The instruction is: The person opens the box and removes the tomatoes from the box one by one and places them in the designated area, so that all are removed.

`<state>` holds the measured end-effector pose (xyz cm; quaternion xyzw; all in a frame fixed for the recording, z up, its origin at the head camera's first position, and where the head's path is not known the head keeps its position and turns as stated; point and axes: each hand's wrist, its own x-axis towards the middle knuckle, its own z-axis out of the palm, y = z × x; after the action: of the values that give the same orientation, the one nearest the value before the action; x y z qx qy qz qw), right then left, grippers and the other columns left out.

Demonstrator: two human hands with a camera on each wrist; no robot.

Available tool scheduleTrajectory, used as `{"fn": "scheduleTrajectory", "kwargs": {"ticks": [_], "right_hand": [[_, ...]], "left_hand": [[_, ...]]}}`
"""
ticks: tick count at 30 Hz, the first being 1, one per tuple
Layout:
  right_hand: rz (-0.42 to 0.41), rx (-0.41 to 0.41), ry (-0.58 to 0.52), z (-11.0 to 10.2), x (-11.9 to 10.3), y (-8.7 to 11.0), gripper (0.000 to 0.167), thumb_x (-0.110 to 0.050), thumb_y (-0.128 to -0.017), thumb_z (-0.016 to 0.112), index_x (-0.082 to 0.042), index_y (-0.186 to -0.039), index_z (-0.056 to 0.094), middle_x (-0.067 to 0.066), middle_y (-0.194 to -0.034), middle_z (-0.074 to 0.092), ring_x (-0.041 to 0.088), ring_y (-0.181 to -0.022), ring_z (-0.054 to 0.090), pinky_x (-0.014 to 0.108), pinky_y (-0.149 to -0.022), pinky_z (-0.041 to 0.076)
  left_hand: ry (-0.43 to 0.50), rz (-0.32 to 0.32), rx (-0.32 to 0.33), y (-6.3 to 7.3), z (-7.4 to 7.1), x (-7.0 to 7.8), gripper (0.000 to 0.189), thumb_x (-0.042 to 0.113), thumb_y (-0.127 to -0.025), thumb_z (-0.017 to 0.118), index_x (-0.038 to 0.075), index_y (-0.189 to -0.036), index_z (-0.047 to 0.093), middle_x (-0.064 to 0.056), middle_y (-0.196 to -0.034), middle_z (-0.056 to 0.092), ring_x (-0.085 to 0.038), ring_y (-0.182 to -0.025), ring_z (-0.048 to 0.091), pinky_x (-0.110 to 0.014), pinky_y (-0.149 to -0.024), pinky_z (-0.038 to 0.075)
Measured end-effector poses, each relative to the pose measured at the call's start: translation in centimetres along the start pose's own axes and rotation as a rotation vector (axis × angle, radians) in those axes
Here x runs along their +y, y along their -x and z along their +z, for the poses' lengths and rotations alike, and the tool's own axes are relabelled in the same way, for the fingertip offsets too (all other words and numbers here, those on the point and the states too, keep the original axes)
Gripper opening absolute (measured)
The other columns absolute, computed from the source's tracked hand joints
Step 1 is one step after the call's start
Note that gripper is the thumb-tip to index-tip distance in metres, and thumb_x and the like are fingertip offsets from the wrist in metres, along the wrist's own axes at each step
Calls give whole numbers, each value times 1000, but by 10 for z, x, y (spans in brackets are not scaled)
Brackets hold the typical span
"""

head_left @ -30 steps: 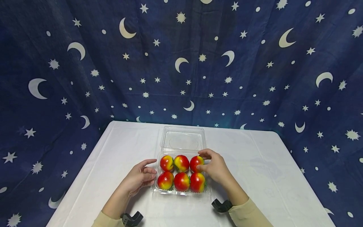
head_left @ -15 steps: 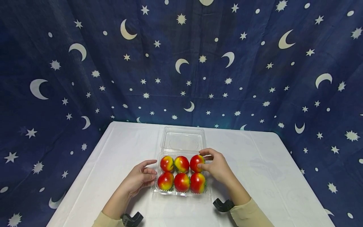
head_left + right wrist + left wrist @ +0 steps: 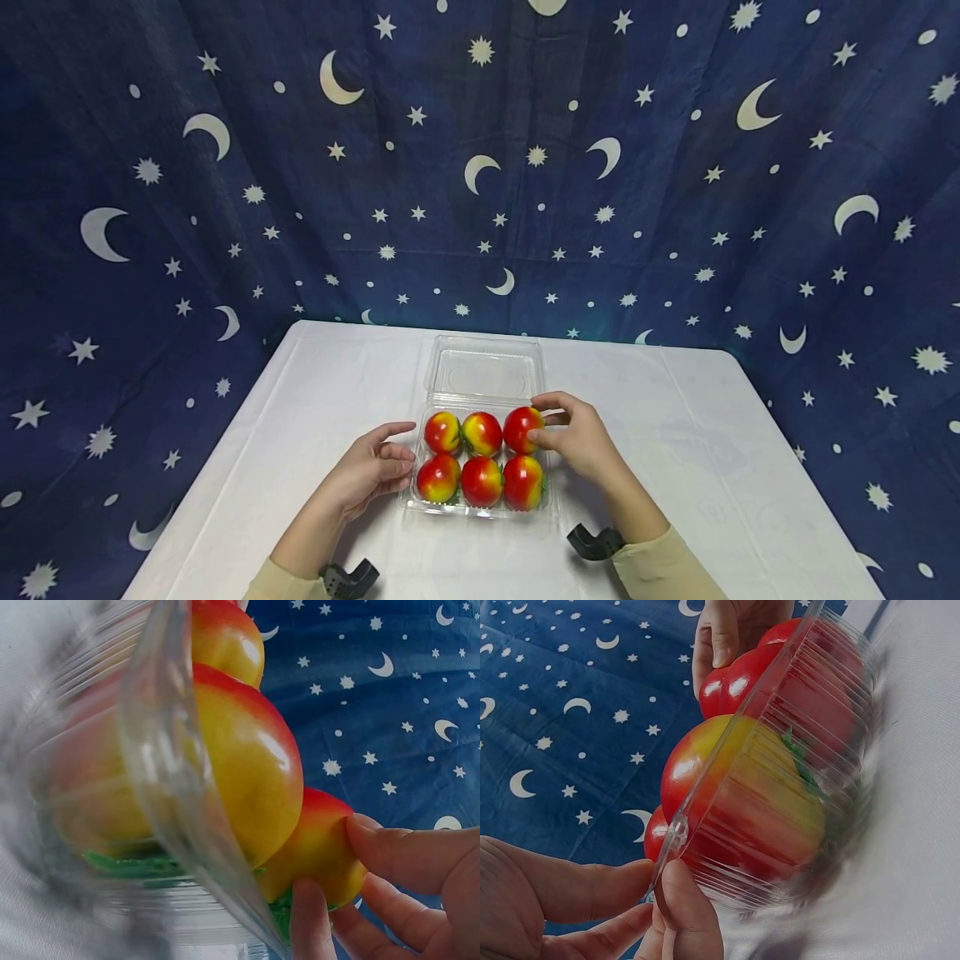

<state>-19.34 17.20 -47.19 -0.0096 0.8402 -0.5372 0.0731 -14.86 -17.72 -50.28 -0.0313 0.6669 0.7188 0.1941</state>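
Note:
A clear plastic clamshell box (image 3: pixel 480 510) stands on the table with its lid (image 3: pixel 483 371) folded back. Several glossy red-and-yellow peaches with green leaves fill it in two rows. My left hand (image 3: pixel 369 471) is at the box's left side; in the left wrist view its thumb and fingers pinch the rim (image 3: pixel 676 832). At the back right corner, my right hand (image 3: pixel 579 437) holds the far right peach (image 3: pixel 520 430) between thumb and fingers. The right wrist view shows these fingers around that peach (image 3: pixel 319 851), behind a nearer peach (image 3: pixel 251 765).
White cloth covers the table (image 3: pixel 660 417). A dark blue curtain (image 3: pixel 420 158) with moons and stars hangs behind and at both sides. Black wrist mounts (image 3: pixel 595 543) sit below both hands.
My right hand has shifted slightly to the right, and the far right peach has moved a little right and back with it. The left hand and the box stay in place.

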Motion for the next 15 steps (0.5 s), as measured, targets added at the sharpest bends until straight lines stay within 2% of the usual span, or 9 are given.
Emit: {"fn": "scheduleTrajectory", "kwargs": {"ticks": [8,15], "right_hand": [[-17,5,-27,-4,2,0,55,-7,-87,85,-9,-140,69,14,-136,70,32,-117,69,39,-85,69],[-24,9,-64,-9,4,0,53,-5,-88,84,-9,-139,70,17,-139,68,33,-118,69,37,-83,69]], "left_hand": [[-5,2,3,1,0,0,74,-6,-93,68,-1,-161,40,-11,-98,69,-15,-73,65,-27,-71,66],[-2,-4,-1,0,0,0,73,-6,-94,67,-2,-160,39,-8,-97,69,-14,-73,65,-27,-73,66]]}}
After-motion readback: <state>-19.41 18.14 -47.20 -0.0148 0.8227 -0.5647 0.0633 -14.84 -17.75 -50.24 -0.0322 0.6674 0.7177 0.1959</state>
